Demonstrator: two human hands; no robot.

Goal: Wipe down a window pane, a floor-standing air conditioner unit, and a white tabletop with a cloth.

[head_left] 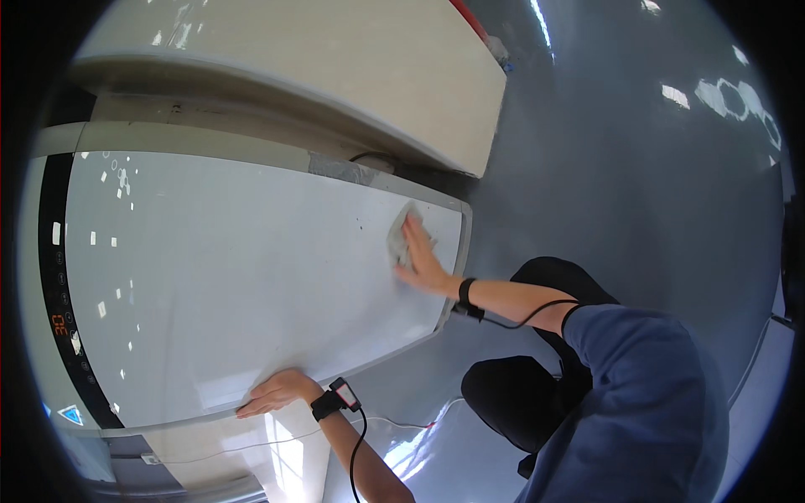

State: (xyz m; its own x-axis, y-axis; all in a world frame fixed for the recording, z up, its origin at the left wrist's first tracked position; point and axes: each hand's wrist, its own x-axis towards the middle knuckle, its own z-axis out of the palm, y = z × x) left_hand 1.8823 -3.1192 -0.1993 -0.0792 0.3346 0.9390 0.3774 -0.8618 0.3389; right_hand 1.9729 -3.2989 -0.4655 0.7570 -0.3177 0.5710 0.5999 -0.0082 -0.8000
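My right hand presses a crumpled grey cloth flat on the glossy white panel of a large appliance, near the panel's right end. Its fingers point up and left, and part of the cloth is hidden beneath them. On the panel's lower edge rests my left hand, fingers extended and holding nothing. Both wrists wear black straps with cables. A black control strip with lit orange digits crosses the panel's left end. Small dark specks lie on the panel to the left of the cloth.
A large cream-coloured cabinet or panel stands above the appliance, with a dark gap and a black cable between them. Grey glossy floor extends to the right. A thin white cable runs below the appliance. My dark-clad knees are close to its right end.
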